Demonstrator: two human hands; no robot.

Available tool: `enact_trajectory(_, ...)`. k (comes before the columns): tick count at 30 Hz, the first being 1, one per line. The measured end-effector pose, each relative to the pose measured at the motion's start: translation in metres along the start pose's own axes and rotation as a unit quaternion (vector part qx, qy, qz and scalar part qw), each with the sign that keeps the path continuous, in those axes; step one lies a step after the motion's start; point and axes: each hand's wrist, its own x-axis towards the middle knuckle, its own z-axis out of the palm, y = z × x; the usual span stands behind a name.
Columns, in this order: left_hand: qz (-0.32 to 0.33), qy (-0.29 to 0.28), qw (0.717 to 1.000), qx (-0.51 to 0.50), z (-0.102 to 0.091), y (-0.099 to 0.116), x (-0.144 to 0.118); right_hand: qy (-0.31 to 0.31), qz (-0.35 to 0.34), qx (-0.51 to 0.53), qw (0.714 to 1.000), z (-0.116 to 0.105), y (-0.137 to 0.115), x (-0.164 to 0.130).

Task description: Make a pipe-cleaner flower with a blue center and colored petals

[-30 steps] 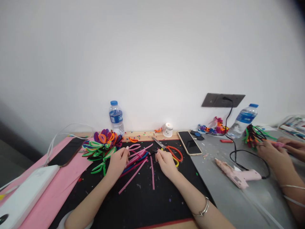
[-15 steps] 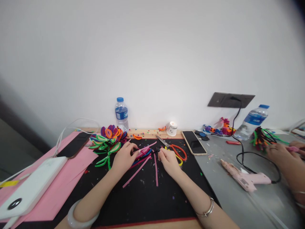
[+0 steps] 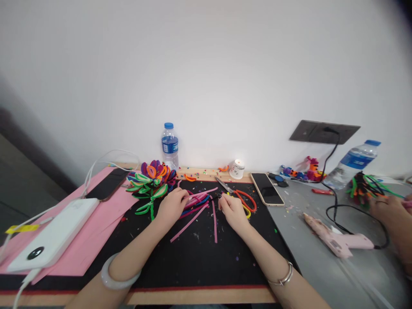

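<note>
My left hand (image 3: 174, 203) is closed on pink pipe cleaners (image 3: 199, 195) at the middle of the black mat (image 3: 193, 266). Blue and purple pipe cleaners lie under and beside them. To their right, my right hand (image 3: 232, 210) pinches the end of a thin dark piece (image 3: 219, 195), too small to make out clearly. Loose pink strips (image 3: 189, 224) lie on the mat in front of the bunch. Scissors with orange handles (image 3: 256, 204) lie just beyond my right hand, and a yellow handle (image 3: 247, 212) shows partly behind it.
Left of the bunch stands a colourful pipe-cleaner flower (image 3: 151, 182). A water bottle (image 3: 170, 148), paper cup (image 3: 237, 169) and phone (image 3: 267, 189) are along the back. On the right lie a pink glue gun (image 3: 337, 238) and another person's hand (image 3: 388, 214).
The whole view has shifted slightly, so things sit a little farther right and higher. My hands keep nearly the same place over the pipe cleaners.
</note>
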Motion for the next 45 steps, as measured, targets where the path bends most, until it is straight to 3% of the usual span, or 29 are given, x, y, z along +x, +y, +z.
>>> enact_trajectory(3,0.029,0.037,0.998,-0.045,-0.004,0.004,0.0,0.007,0.017,0.032,0.999,0.001,0.001,0.0)
enact_trajectory(6,0.074,0.047,0.993,-0.085,-0.007,0.01,-0.001,0.018,0.069,0.13,0.989,0.003,0.003,0.002)
enact_trajectory(10,0.124,0.01,0.987,-0.098,-0.007,0.017,-0.005,0.058,0.138,0.307,0.94,0.003,0.009,0.007)
enact_trajectory(15,0.131,0.004,0.98,-0.147,-0.007,0.023,-0.008,0.087,0.146,0.402,0.9,-0.001,0.014,0.009)
enact_trajectory(22,-0.034,0.026,0.944,-0.328,-0.003,0.032,-0.011,0.039,0.159,0.401,0.901,0.002,0.007,0.007)
enact_trajectory(25,-0.058,0.036,0.928,-0.367,-0.001,0.034,-0.012,-0.002,0.165,0.38,0.91,0.005,0.005,0.005)
enact_trajectory(35,-0.011,0.015,0.93,-0.367,0.001,0.034,-0.012,-0.081,0.136,0.341,0.927,0.009,0.004,0.001)
enact_trajectory(45,0.041,-0.05,0.958,-0.281,0.003,0.032,-0.012,-0.1,0.163,0.372,0.908,0.012,0.0,0.0)
